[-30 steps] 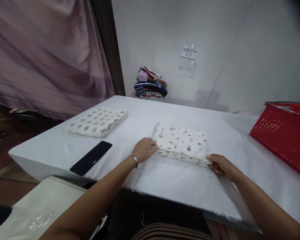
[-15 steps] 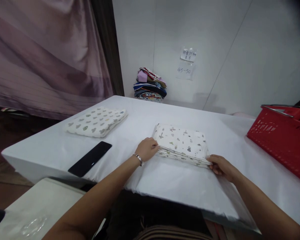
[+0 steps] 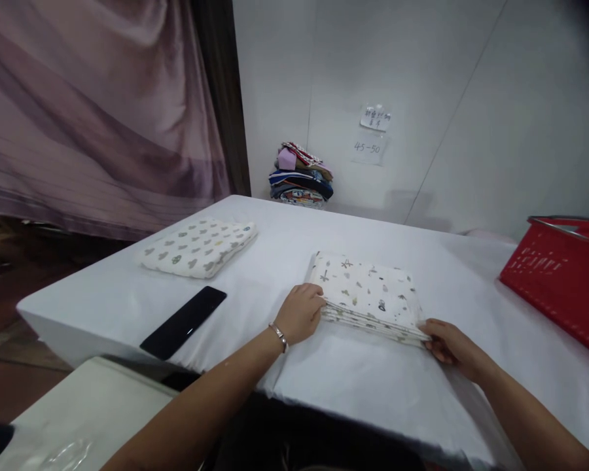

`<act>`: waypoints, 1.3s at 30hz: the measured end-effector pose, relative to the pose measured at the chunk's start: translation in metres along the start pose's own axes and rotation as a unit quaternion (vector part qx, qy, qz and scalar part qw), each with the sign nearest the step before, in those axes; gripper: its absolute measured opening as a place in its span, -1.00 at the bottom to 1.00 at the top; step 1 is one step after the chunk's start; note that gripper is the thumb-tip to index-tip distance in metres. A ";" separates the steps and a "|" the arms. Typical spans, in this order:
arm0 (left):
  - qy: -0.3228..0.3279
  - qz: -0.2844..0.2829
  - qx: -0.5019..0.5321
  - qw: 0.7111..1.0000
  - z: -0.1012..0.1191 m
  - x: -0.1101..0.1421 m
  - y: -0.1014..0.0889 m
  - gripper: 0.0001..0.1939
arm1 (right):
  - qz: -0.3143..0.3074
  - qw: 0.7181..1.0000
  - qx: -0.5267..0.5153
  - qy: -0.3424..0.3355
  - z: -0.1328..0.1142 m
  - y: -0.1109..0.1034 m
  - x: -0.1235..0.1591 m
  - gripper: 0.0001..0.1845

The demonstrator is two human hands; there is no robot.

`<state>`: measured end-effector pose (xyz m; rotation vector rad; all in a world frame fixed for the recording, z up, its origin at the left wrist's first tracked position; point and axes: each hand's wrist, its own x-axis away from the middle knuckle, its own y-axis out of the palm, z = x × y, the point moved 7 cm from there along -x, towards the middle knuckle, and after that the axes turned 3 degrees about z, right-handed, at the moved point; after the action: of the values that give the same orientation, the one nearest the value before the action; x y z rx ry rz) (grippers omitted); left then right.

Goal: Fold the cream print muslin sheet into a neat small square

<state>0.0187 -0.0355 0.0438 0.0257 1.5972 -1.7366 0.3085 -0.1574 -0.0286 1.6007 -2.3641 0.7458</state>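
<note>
A folded white cloth (image 3: 368, 288) printed with small grey and green motifs lies flat on the white-covered table (image 3: 353, 386), its layered edges facing me. At its near left corner, my left hand (image 3: 302, 313) pinches the layers, a silver bracelet on that wrist. My right hand (image 3: 446, 343) grips the near right corner between thumb and fingers. To the left rests a second folded cloth (image 3: 199, 247), white with grey cloud shapes, with no hand on it.
A black phone-like slab (image 3: 184, 322) lies left of my left arm. The red basket (image 3: 559, 281) stands at the right. Behind the table is a pile of folded fabrics (image 3: 302, 176) by the wall. Below left is a pale box-like surface (image 3: 83, 412).
The view has shifted slightly, so everything appears a little lower and further right. My left hand has turned more over the cloth's corner; my right hand keeps its hold.
</note>
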 end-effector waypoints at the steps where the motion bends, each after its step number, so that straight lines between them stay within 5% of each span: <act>1: -0.003 -0.006 -0.009 1.000 0.000 0.000 0.000 -0.77 | 0.000 1.000 0.001 -0.002 0.000 0.000 0.000 -0.74; 16: 0.006 -0.103 -0.093 0.990 -0.001 -0.007 0.008 -0.77 | 0.002 1.000 -0.019 -0.007 0.002 0.000 -0.001 -0.71; 39: 0.015 -0.008 -0.088 0.996 -0.009 0.015 0.018 -0.76 | 0.041 0.996 -0.038 -0.065 0.001 -0.001 0.000 -0.78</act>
<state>0.0138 -0.0344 0.0192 -0.0486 1.7714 -1.6078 0.3094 -0.1576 -0.0292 1.5744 -2.5298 0.5738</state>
